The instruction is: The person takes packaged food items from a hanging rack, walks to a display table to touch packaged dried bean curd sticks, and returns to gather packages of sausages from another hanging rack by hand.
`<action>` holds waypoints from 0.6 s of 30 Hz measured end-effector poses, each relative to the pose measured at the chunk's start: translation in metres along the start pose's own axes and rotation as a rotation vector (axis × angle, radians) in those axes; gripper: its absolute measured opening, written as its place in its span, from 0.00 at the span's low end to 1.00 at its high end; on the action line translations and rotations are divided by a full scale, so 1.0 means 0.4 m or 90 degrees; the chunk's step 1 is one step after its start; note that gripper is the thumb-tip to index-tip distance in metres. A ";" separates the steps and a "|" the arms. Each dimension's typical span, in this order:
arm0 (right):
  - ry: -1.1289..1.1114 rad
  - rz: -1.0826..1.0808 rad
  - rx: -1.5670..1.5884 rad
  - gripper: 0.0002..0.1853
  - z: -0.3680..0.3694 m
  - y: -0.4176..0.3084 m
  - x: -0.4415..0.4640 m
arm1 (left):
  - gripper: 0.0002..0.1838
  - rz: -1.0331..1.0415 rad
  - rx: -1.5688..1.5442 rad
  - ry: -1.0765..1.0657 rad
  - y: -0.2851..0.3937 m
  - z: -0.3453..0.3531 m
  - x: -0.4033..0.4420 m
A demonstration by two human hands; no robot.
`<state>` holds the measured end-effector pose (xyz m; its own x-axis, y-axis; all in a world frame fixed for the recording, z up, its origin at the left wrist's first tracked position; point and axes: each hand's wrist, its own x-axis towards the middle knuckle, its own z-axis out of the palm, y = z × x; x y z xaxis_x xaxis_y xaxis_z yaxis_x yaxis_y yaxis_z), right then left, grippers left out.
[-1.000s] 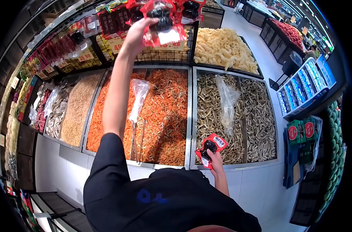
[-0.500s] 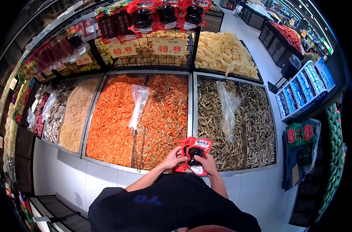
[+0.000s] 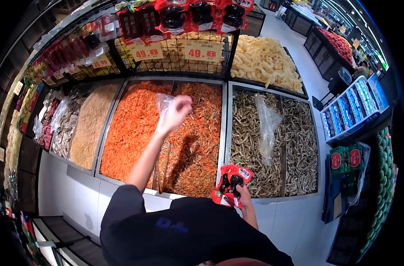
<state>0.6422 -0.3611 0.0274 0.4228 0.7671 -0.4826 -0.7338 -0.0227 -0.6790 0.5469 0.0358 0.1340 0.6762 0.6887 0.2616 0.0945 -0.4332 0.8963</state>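
My right hand [image 3: 245, 196] is closed on red food packets [image 3: 231, 172] with dark round pieces showing through clear windows. They are held low, over the front edge of the bins. My left hand [image 3: 176, 114] is raised above the orange dried shrimp [image 3: 133, 128], with no packet in it. Its fingers look curled but are smeared by motion. Behind the left hand and forearm, a clear plastic bag [image 3: 163, 103] is partly hidden. Similar red packets [image 3: 201, 14] hang on the rack at the top, beyond the left hand.
Small dried fish [image 3: 247, 128] fill the bins on the right, with another clear bag [image 3: 267, 133] on top. Pale curled snacks [image 3: 266, 62] lie behind them. Price signs [image 3: 203, 51] hang on a black wire rack. Green boxes [image 3: 346, 160] and a blue-white display [image 3: 350, 106] stand at right.
My left hand has let go of the packets and moved up and left over the shrimp. The packets stay in my right hand, slightly lower and further right.
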 end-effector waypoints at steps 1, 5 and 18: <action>-0.015 -0.026 0.007 0.23 -0.008 0.002 0.000 | 0.12 0.000 -0.027 0.108 0.036 -0.063 0.090; -0.056 -0.067 -0.003 0.26 -0.030 0.001 0.001 | 0.24 0.231 0.092 0.429 0.190 -0.257 0.388; -0.020 -0.076 0.016 0.24 -0.032 0.008 -0.019 | 0.21 0.014 -0.220 0.068 0.360 -0.365 0.554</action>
<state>0.6436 -0.3752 0.0218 0.4909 0.7834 -0.3812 -0.6923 0.0851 -0.7166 0.6038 0.2107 0.3734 0.5940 0.7460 0.3012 -0.1834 -0.2389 0.9536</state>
